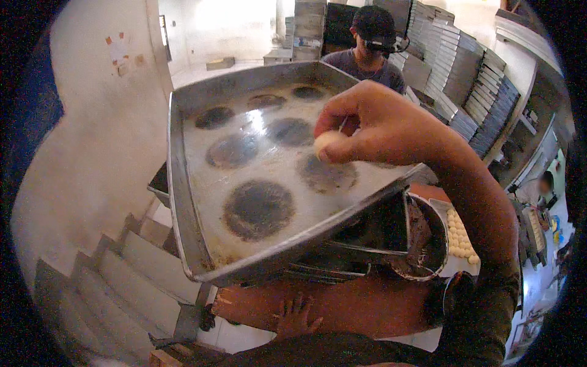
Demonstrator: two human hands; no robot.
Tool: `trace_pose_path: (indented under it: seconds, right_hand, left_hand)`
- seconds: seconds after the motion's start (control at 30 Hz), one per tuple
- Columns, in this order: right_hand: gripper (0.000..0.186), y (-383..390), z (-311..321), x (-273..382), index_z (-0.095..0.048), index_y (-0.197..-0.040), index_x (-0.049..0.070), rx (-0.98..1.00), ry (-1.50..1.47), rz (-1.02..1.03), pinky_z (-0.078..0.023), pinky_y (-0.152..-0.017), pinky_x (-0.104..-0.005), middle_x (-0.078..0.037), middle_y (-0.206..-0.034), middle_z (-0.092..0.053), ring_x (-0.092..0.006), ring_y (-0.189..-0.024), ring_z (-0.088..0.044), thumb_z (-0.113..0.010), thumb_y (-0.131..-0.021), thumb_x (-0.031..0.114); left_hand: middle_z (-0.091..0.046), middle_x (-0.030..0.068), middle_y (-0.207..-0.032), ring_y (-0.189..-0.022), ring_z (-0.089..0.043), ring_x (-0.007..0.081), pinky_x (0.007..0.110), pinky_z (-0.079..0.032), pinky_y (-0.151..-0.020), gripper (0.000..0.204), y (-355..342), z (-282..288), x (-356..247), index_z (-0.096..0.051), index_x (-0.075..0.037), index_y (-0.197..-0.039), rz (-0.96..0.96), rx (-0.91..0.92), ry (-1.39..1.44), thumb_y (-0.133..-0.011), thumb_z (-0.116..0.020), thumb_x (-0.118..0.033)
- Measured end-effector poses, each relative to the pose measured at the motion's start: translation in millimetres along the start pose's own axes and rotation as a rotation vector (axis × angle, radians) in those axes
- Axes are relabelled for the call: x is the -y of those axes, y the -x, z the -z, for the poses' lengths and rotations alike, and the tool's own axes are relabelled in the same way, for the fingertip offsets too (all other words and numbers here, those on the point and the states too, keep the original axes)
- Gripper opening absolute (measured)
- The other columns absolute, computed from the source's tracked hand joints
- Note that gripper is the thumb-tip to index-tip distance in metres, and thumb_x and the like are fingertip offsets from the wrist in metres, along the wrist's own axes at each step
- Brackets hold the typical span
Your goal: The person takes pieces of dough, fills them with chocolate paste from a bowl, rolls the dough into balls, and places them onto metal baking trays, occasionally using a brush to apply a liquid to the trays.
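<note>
My right hand (pixel 373 125) is raised over a large rectangular metal baking tray (pixel 205 238). Its thumb and fingers pinch a small pale ball of dough (pixel 328 142). Several dark round marks stain the tray's greasy-looking bottom, and no dough shows on it. My left hand (pixel 296 315) lies low on my bare leg, holding nothing, with its fingers spread. Below my right forearm is a round metal bowl (pixel 441 244) with a dark brown mass (pixel 419 235) in it. Beside the bowl, several pale dough balls (pixel 460 238) sit in rows on a light surface.
Across the tray is another person (pixel 373 49) in a dark cap. Tall stacks of metal trays (pixel 446 67) stand behind, to the right. A pale wall (pixel 104 122) and steps (pixel 140 269) are on the left. A further person (pixel 545 183) is at the far right.
</note>
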State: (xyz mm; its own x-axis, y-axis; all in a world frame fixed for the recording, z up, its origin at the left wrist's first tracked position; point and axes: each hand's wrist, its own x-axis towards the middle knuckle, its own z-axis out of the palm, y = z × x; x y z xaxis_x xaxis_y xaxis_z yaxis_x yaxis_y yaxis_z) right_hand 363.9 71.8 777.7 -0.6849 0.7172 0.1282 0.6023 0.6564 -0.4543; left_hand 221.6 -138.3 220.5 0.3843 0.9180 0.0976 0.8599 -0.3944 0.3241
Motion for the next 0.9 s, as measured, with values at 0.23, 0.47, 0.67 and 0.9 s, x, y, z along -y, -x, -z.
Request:
trace_pose_path:
  seconds: [0.23, 0.47, 0.67, 0.9]
  right_hand:
    - [0.064, 40, -28, 3, -0.063, -0.129, 0.001, -0.414, 0.224, 0.024, -0.053, -0.091, -0.0372, -0.019, -0.12, -0.069, -0.0263, -0.104, -0.069, -0.08, -0.082, 0.04]
    - [0.057, 248, -287, -114, -0.052, -0.143, 0.006, -0.336, 0.066, -0.167, -0.055, -0.09, -0.044, -0.02, -0.131, -0.06, -0.0344, -0.109, -0.065, -0.062, -0.097, 0.038]
    - [0.046, 323, -405, -200, -0.066, -0.126, 0.004, 0.391, 0.093, -0.495, -0.056, -0.087, -0.041, -0.018, -0.119, -0.069, -0.0312, -0.102, -0.07, -0.06, -0.1, 0.041]
    - [0.018, 493, -168, -273, -0.077, -0.094, 0.004, -1.073, -0.534, -0.71, -0.055, -0.076, -0.0295, -0.003, -0.087, -0.074, -0.011, -0.078, -0.067, -0.073, -0.092, 0.022]
  left_hand:
    - [-0.03, 0.0209, -0.162, -0.141, -0.038, 0.0504, 0.065, -0.026, -0.116, 0.089, 0, 6, -4, -0.03, -0.014, -0.16, -0.025, 0.052, 0.042, -0.092, -0.048, -0.068]
    - [-0.028, 0.0206, -0.164, -0.142, -0.036, 0.0502, 0.065, -0.026, -0.116, 0.09, 10, 18, 6, -0.026, -0.013, -0.161, 0.037, 0.147, -0.069, -0.093, -0.047, -0.067]
    - [-0.025, 0.0203, -0.165, -0.144, -0.034, 0.05, 0.064, -0.025, -0.117, 0.091, -1, 43, -10, -0.022, -0.012, -0.162, 0.196, 0.271, -0.215, -0.093, -0.047, -0.067]
    - [-0.013, 0.0268, -0.166, -0.148, -0.026, 0.0498, 0.065, -0.025, -0.117, 0.103, -1, 31, -35, -0.015, -0.008, -0.162, 0.293, 0.337, -0.297, -0.091, -0.047, -0.075]
